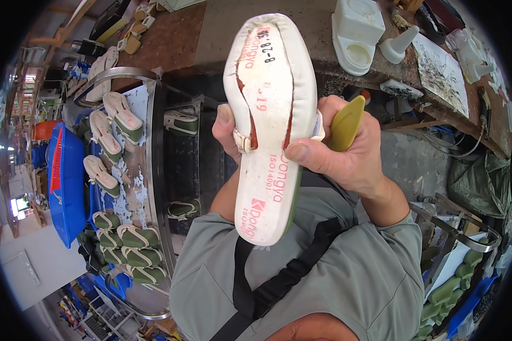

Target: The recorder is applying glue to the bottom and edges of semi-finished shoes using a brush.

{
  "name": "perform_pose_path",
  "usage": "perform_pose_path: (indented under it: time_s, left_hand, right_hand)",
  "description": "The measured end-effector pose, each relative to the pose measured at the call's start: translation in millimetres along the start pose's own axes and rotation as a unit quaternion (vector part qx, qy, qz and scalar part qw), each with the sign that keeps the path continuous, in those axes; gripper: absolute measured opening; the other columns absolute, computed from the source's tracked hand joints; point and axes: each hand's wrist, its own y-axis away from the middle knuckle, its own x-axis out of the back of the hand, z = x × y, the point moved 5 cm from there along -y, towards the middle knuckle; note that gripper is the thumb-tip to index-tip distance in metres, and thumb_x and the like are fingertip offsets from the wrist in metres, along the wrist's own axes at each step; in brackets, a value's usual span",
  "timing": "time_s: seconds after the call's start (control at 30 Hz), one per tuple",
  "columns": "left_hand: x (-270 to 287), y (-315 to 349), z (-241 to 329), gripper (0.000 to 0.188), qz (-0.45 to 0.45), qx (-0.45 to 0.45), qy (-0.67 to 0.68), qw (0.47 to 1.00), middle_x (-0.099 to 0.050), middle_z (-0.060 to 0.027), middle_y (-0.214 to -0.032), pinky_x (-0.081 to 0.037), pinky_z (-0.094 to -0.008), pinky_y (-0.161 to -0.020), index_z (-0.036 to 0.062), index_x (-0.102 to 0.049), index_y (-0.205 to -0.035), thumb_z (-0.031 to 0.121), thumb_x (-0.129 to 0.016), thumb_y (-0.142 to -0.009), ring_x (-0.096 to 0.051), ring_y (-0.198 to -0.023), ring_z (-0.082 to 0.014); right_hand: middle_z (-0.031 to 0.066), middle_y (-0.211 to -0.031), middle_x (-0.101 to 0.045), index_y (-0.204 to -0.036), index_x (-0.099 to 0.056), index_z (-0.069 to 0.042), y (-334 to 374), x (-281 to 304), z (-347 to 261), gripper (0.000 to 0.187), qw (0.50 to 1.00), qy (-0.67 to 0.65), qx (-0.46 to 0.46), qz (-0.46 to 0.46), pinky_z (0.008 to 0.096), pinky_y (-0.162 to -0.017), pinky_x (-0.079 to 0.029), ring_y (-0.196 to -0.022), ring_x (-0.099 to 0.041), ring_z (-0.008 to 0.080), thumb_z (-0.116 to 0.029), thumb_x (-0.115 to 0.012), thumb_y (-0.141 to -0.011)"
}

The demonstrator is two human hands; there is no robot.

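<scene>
A sandal (270, 131) is held up with its pale underside toward me. Its white upper is folded over the edge of the insole board, with reddish gaps along both sides of the forefoot; the long heel part points toward my chest. My left hand (228, 129) grips its left side by a small strap end. Closed on the right side is my right hand (350, 150), its thumb pressed on the board near the strap. Between that hand's fingers also sits a flat yellow-green blade-shaped tool (347, 123), tip upward.
To the left, a metal-railed rack (148, 148) carries several pale and green sandals (139, 256). A blue basin (65, 187) stands beyond it. Ahead is a worn workbench (301, 48) with a white dispenser (355, 34), a nozzle bottle (399, 45) and a stained sheet (442, 74). Green soles (446, 290) lie at lower right.
</scene>
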Motion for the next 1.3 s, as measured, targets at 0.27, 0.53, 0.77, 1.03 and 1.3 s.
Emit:
perform_pose_path:
  time_s: [0.27,0.53,0.77,1.03,1.3]
  left_hand:
    - [27,-1,23,0.076,0.163,0.074,-0.174,0.968,-0.064,-0.016,-0.1,-0.052,-0.0402,-0.06,0.0037,-0.052,-0.121,0.067,-0.035,-0.083,-0.063,-0.075,-0.0273]
    - [18,7,12,0.076,0.171,0.136,-0.15,0.964,-0.063,-0.0162,-0.1,-0.052,-0.0405,-0.058,0.0043,-0.052,-0.121,0.068,-0.036,-0.082,-0.063,-0.074,-0.0278]
    - [17,11,3,0.076,0.178,0.192,-0.112,0.959,-0.063,-0.0164,-0.1,-0.052,-0.0408,-0.056,0.0049,-0.052,-0.12,0.069,-0.036,-0.082,-0.063,-0.072,-0.0283]
    - [12,9,1,0.077,0.175,0.255,-0.058,0.949,-0.063,-0.0166,-0.099,-0.051,-0.0412,-0.054,0.0055,-0.053,-0.12,0.069,-0.036,-0.081,-0.063,-0.071,-0.0289]
    - [15,-1,3,0.076,0.171,0.278,-0.027,0.945,-0.063,-0.0189,-0.097,-0.05,-0.0415,-0.049,0.0074,-0.052,-0.121,0.07,-0.038,-0.081,-0.062,-0.067,-0.0322]
  right_hand:
    - [0.0005,-0.066,-0.058,-0.067,-0.048,-0.003,1,-2,-16,0.028,0.996,-0.063,-0.038,-0.056,0.0206,-0.05,-0.042,-0.059,-0.053,0.0041,-0.012,-0.067,-0.085]
    - [0.0045,-0.07,-0.06,-0.076,-0.057,0.002,2,3,-20,0.016,0.988,-0.12,-0.048,-0.081,0.0211,-0.053,-0.048,-0.062,-0.058,0.0073,-0.007,-0.062,-0.088]
    - [0.0049,-0.071,-0.061,-0.078,-0.058,0.002,2,6,-16,0.014,0.989,-0.112,-0.06,-0.081,0.0211,-0.054,-0.049,-0.062,-0.059,0.0078,-0.006,-0.061,-0.088]
    - [0.0038,-0.07,-0.061,-0.077,-0.058,0.001,-1,9,-7,0.014,0.985,-0.138,-0.088,-0.055,0.0207,-0.053,-0.046,-0.062,-0.058,0.0066,-0.007,-0.063,-0.087]
    - [0.0016,-0.068,-0.059,-0.081,-0.061,0.0,0,32,5,0.016,0.989,-0.06,-0.122,-0.059,0.0206,-0.053,-0.043,-0.059,-0.054,0.0067,-0.013,-0.062,-0.089]
